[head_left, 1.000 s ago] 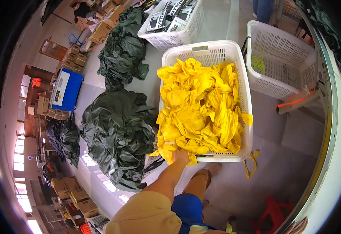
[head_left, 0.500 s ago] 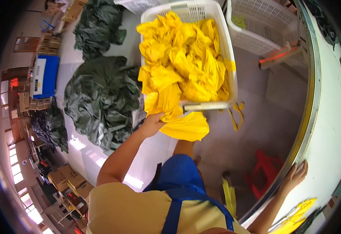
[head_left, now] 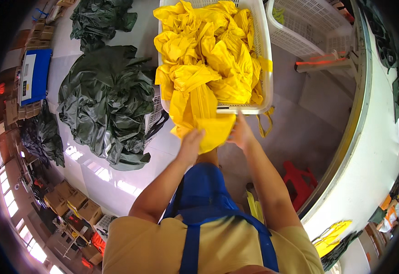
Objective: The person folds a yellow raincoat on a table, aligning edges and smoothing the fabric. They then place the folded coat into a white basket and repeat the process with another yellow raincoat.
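A piece of yellow fabric [head_left: 215, 130] hangs over the near rim of a white plastic basket [head_left: 265, 93], its upper end running into a heaped pile of yellow fabric [head_left: 208, 43] inside. My left hand [head_left: 191, 144] is closed on the hanging part at its lower left. At its right edge my right hand [head_left: 241, 132] pinches the same piece. The fabric is drawn out between the two hands, just below the basket's rim. Some of my right fingers are hidden or blurred.
Dark green fabric heaps [head_left: 110, 100] lie left of the basket. A second white basket [head_left: 300, 34] stands at the far right. A white table [head_left: 368, 123] curves along the right side, with a red stool [head_left: 300, 182] beside it. A yellow strap [head_left: 265, 123] dangles from the basket.
My right hand has left the white table and come across to the yellow fabric, taking its right edge. My left hand has kept its hold. The view has shifted slightly.
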The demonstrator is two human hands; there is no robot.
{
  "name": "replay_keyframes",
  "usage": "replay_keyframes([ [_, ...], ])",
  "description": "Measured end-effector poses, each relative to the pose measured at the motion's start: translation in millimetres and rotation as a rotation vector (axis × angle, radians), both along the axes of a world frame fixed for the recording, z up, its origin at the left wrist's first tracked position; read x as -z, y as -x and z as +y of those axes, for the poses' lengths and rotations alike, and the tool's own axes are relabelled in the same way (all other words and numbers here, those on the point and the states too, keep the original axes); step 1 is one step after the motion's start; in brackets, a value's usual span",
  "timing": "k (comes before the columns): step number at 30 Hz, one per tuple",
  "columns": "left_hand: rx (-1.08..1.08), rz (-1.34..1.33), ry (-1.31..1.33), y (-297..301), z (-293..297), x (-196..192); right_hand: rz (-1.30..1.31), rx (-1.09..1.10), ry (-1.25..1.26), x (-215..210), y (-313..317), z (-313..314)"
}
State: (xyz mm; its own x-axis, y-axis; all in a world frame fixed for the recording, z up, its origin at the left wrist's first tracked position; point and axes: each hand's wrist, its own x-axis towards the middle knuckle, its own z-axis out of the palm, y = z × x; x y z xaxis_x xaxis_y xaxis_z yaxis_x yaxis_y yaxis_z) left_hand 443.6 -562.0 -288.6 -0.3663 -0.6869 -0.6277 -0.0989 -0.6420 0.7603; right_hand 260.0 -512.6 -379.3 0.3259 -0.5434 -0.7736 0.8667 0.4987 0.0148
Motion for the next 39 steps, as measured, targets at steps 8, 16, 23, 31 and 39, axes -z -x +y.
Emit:
replay_keyframes([
  [8,0.760,-0.013,0.240,-22,6,-138,0.344,-0.293,0.161,-132,-22,-24],
  [16,0.260,0.764,-0.949,-33,14,-100,0.766,0.141,0.509,-426,93,29],
  [23,-0.095,1.411,-0.428,144,-47,-227,1.256,-0.254,1.129,-568,111,147],
  [31,0.432,1.223,0.092,284,-1,-411,1.737,-0.455,1.050,-594,119,347],
  [39,1.176,1.226,0.585,531,234,-614,1.960,0.688,0.096,-514,42,566],
])
